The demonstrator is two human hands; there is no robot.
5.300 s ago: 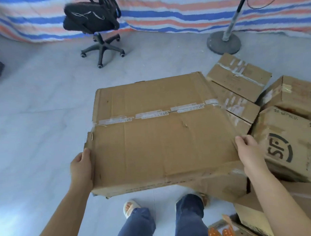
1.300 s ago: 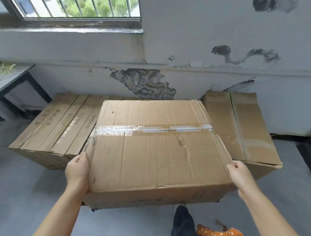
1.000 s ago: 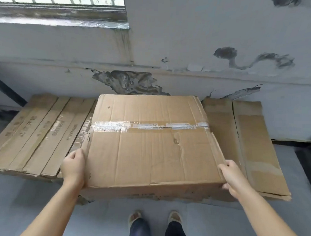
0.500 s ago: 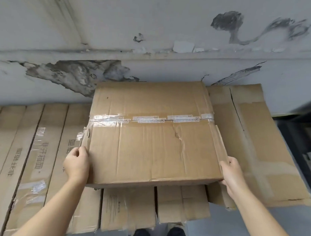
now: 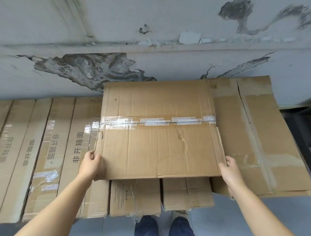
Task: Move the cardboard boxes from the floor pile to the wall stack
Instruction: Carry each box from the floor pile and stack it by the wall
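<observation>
Presently left hand [image 5: 90, 165] and right hand [image 5: 229, 170] clamp the taped brown cardboard box [image 5: 158, 130] at its near corners; seemingly unseated, it could slide forward off the flat cartons [image 5: 134, 196] beneath them.

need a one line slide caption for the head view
Both hands, left and right, hold a taped cardboard box on the stack of boxes against a peeling wall.

Peeling grey wall [image 5: 165, 15] above a grey floor [image 5: 260, 220]

Paint flakes off in dark patches [image 5: 89, 67]; a ledge [image 5: 60, 48] runs across the wall.

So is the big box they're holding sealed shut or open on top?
Shut. The held cardboard box has both top flaps closed, with clear tape running along the centre seam. Left hand and right hand grip its sides.
</observation>
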